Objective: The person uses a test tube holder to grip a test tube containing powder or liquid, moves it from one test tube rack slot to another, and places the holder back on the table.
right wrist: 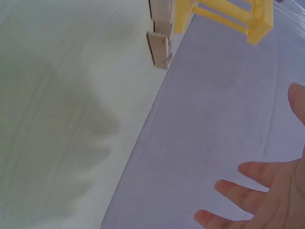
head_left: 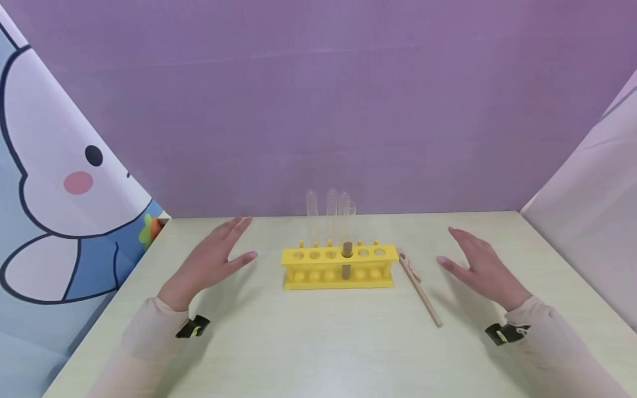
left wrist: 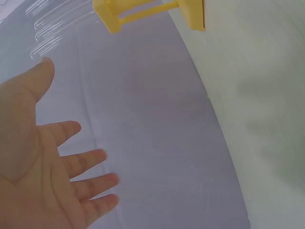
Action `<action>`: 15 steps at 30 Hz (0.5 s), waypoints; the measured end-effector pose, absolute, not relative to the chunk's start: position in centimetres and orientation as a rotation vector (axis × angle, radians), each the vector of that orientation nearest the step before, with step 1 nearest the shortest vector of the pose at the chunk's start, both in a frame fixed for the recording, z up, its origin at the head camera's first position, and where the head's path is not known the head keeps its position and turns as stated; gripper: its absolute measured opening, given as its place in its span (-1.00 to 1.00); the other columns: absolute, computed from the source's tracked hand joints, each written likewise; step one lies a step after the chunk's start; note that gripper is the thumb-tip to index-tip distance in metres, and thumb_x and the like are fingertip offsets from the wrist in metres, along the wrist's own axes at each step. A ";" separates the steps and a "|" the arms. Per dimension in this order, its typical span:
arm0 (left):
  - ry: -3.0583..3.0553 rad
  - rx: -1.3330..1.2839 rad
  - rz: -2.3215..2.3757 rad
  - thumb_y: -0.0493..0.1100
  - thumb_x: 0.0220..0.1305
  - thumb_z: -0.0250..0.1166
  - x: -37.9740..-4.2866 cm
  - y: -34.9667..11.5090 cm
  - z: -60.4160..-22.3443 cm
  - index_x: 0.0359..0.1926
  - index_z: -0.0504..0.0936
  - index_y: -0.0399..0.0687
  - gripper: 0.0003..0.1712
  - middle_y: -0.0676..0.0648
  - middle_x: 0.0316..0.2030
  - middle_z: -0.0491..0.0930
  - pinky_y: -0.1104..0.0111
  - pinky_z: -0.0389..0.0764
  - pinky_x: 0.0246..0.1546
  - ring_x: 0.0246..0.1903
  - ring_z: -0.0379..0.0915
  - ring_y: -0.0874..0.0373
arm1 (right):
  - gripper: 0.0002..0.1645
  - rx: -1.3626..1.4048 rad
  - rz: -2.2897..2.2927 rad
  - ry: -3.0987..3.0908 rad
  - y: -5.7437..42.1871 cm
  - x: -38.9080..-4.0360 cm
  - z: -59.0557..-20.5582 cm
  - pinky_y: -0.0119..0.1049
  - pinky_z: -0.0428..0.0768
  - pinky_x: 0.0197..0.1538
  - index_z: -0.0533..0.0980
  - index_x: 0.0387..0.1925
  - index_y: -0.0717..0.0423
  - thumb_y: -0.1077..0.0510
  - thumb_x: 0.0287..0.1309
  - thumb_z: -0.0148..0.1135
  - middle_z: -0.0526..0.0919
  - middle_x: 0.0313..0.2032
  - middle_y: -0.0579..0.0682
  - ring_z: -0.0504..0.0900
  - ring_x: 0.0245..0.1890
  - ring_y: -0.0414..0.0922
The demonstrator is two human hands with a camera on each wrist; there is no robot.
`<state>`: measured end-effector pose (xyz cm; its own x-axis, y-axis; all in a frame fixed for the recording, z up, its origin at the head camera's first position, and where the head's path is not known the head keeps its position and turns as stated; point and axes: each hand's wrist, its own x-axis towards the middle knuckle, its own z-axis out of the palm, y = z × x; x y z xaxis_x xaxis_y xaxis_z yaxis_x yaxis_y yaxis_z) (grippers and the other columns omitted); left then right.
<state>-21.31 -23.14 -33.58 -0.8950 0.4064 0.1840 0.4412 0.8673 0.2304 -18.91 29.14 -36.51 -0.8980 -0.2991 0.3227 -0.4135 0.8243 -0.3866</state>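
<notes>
A yellow test tube rack (head_left: 338, 285) stands mid-table. Several clear test tubes (head_left: 312, 205) rise upside down along its back, and a grey cylindrical piece (head_left: 346, 271) sits upright in one of its holes. To the left, my left hand (head_left: 211, 262) hovers above the table with fingers spread, holding nothing. My right hand (head_left: 483, 271) hovers likewise on the other side, nearest to a wooden test tube clamp (head_left: 423, 298) lying slantwise beside the rack. In the right wrist view, the clamp's end (right wrist: 159, 50) shows near the rack (right wrist: 259, 24); the left wrist view catches the rack's end (left wrist: 193, 14).
The pale wood-grain table (head_left: 328, 337) ends at a purple backdrop (head_left: 318, 110). A cartoon-printed cloth (head_left: 59, 210) hangs along the left edge, and a whitish cloth (head_left: 592, 199) along the right.
</notes>
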 end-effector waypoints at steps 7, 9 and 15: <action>-2.919 -0.694 -0.446 0.27 0.30 0.08 -21.3 -22.2 -33.7 0.48 -0.05 -0.01 -0.09 -0.25 0.40 0.06 -0.15 0.24 0.20 0.32 0.06 -0.26 | -0.03 0.492 0.748 -2.896 27.9 -18.9 -36.4 0.30 0.11 0.23 -0.03 0.38 0.44 -0.14 0.28 0.09 0.11 0.31 0.47 0.10 0.28 0.41; -2.908 -0.704 -0.460 0.26 0.30 0.10 -21.3 -22.0 -33.7 0.48 -0.05 0.00 -0.09 -0.23 0.40 0.08 -0.15 0.24 0.20 0.32 0.07 -0.25 | -0.04 0.475 0.768 -2.922 27.5 -18.9 -36.5 0.29 0.13 0.24 -0.01 0.37 0.44 -0.16 0.29 0.07 0.13 0.30 0.46 0.11 0.28 0.39; -2.865 -0.745 -0.511 0.21 0.30 0.13 -21.3 -21.4 -33.7 0.47 -0.01 -0.03 -0.11 -0.21 0.38 0.13 -0.12 0.22 0.23 0.31 0.07 -0.22 | -0.11 0.434 0.817 -2.931 26.6 -19.2 -37.3 0.24 0.27 0.18 0.10 0.33 0.46 -0.17 0.31 0.04 0.25 0.24 0.45 0.30 0.19 0.36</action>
